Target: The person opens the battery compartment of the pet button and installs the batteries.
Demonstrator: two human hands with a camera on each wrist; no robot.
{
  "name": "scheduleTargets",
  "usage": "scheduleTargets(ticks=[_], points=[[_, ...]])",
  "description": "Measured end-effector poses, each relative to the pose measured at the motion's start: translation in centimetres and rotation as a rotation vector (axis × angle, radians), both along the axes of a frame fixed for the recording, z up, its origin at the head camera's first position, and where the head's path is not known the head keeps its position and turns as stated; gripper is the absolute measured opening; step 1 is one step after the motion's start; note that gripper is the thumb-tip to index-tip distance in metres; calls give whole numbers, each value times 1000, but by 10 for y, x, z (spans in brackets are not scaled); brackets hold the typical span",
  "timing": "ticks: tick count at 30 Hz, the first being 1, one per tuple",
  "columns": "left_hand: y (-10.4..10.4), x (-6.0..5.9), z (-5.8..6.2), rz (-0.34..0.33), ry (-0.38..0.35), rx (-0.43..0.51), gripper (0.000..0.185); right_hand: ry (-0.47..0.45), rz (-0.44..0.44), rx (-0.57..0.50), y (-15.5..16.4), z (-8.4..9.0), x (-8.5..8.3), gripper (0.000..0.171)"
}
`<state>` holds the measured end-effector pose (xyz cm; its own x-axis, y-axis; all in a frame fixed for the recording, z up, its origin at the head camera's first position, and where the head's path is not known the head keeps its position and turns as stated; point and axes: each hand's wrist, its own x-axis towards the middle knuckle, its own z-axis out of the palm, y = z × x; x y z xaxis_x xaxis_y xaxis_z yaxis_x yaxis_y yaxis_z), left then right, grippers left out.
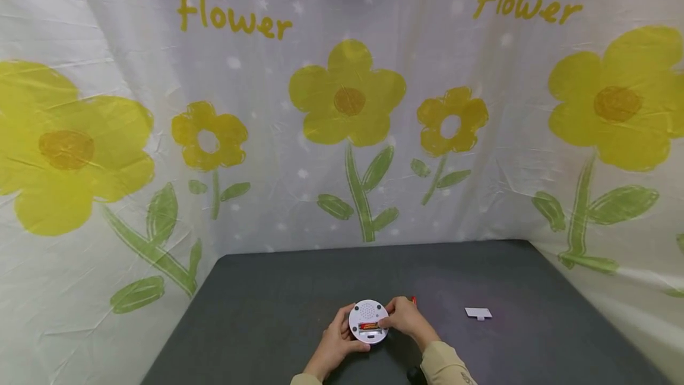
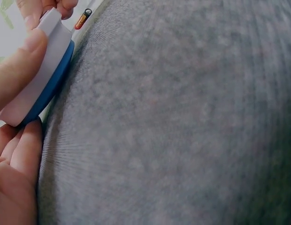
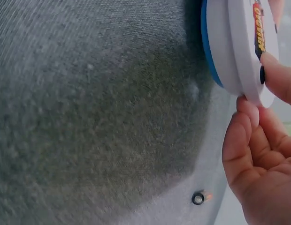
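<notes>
Left to right from my feed. Flower-print sheet [image 1: 107, 153] hangs behind and on both sides of the grey table [image 1: 256, 314].

Left hand [image 1: 335, 343] is curled around the left edge of the round white device [image 1: 369, 321], thumb on the rim, fingers underneath. Left wrist view shows the white body with a blue underside, tilted up off the table on that side.

The device sits near the front edge at centre, back face up, speaker holes toward the far side, battery bay open. One battery [image 1: 369, 326] lies in the bay, orange label showing.

Right hand [image 1: 405, 316] grips the device's right edge, fingertips narrow and pressing at the battery end. A second battery [image 1: 414, 300] lies on the table just behind that hand; the left wrist view also catches it [image 2: 82, 19]. I can't tell its polarity from here.

Small white cover [image 1: 478, 313] lies well apart to the right, flat on the table.

Risks as I judge them:
- Device is held tilted between two hands, so a hard push on the battery could make it slip or pivot out of the left grip.
- The battery may not be fully seated against its spring; it could pop out on release.
- The loose battery is round and could roll if knocked by the right wrist.
- The cover is out of easy reach.
</notes>
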<state>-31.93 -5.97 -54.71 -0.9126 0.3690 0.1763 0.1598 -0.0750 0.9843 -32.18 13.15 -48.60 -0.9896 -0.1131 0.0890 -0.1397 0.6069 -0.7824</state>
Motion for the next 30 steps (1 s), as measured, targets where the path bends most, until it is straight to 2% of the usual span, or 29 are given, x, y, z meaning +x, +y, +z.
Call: scheduleTargets(ticks=[8,18,21,27,30], points=[[2,-3,3,3,-2,-16,86,27,-22,1,-2,-2,0,19],[0,-7,2,9,7,-36,85,41,-27,-166,4,-12,3,23],[1,-5,-1,5,0,-13,86,58,8,-187,7,-15,4,23],[1,-2,-5,-8,-9,21,85,47,137,-213,21,-21,4,26],[2,-1,-4,-12,2,35,85,67,113,-217,29,-23,2,28]])
